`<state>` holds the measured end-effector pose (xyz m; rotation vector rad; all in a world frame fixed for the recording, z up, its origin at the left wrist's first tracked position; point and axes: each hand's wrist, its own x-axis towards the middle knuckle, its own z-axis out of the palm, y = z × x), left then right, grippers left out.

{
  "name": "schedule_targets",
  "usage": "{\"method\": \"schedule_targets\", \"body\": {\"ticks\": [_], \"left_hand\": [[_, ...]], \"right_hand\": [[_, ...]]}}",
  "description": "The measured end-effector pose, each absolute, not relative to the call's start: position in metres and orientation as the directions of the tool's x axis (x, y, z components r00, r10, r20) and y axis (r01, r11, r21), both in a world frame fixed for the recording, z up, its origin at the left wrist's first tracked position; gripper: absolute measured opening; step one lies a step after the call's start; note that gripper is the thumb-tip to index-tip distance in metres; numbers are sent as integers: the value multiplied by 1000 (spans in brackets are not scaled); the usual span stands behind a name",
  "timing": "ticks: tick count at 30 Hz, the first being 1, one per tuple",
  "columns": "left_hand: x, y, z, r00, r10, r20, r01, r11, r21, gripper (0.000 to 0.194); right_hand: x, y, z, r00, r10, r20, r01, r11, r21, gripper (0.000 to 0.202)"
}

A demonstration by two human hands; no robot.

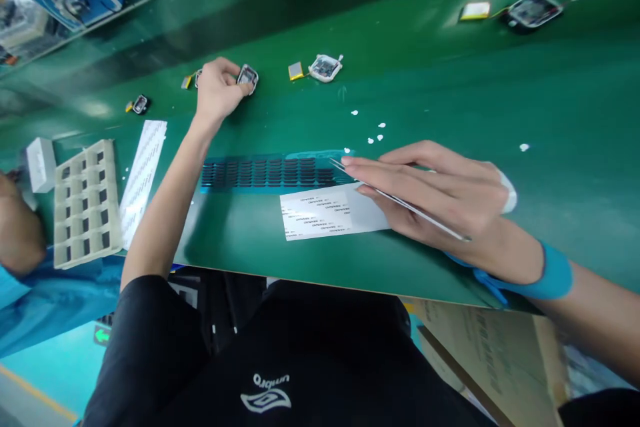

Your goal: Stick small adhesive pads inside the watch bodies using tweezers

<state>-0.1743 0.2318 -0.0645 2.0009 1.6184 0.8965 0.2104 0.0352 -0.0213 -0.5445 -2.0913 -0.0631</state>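
Observation:
At the back left of the green bench, my left hand [220,88] pinches the edge of a small white-rimmed device casing [248,79] with a circuit inside. Partly behind that hand lies a yellow battery [187,82]. My right hand [440,190] is closed round metal tweezers [407,205], whose tips point left over a blue sheet of dark strips [267,173]. Beneath its fingers lies a white printed backing sheet [320,215]. To the right of my left hand sits another open casing [326,68], wired to a battery [296,71].
A beige divided tray [85,203], a white box [41,165] and a long printed sheet [145,180] lie at left. Several white stickers [380,137] are scattered mid-bench. A black casing [534,11] lies far right. A co-worker's arm [20,227] is at the left edge.

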Motion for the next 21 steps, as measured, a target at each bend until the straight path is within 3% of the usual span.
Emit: {"method": "schedule_targets", "body": {"ticks": [4, 6, 11, 14, 17, 19, 21], "left_hand": [[-209, 247, -40, -238, 914, 330, 864, 45, 501, 26], [-223, 241, -28, -259, 907, 333, 867, 66, 494, 31], [-252, 221, -19, -228, 965, 129, 835, 125, 536, 70], [-253, 203, -15, -229, 956, 182, 840, 99, 533, 85], [-222, 173, -13, -121, 957, 264, 823, -52, 565, 82], [-180, 145, -13, -5, 945, 328, 716, -226, 660, 74], [-128, 112, -13, 85, 962, 261, 513, -267, 816, 61]], "right_hand": [[210, 37, -22, -461, 365, 809, 422, 892, -162, 34], [210, 36, -23, -456, 357, 815, 432, 890, -148, 34], [214, 34, -20, -508, 417, 754, 470, 868, -163, 40], [217, 34, -17, -559, 444, 700, 468, 866, -176, 38], [218, 34, -16, -533, 449, 717, 482, 858, -178, 17], [216, 33, -16, -542, 463, 701, 495, 850, -179, 7], [215, 30, -16, -575, 511, 639, 518, 832, -200, 16]]}}
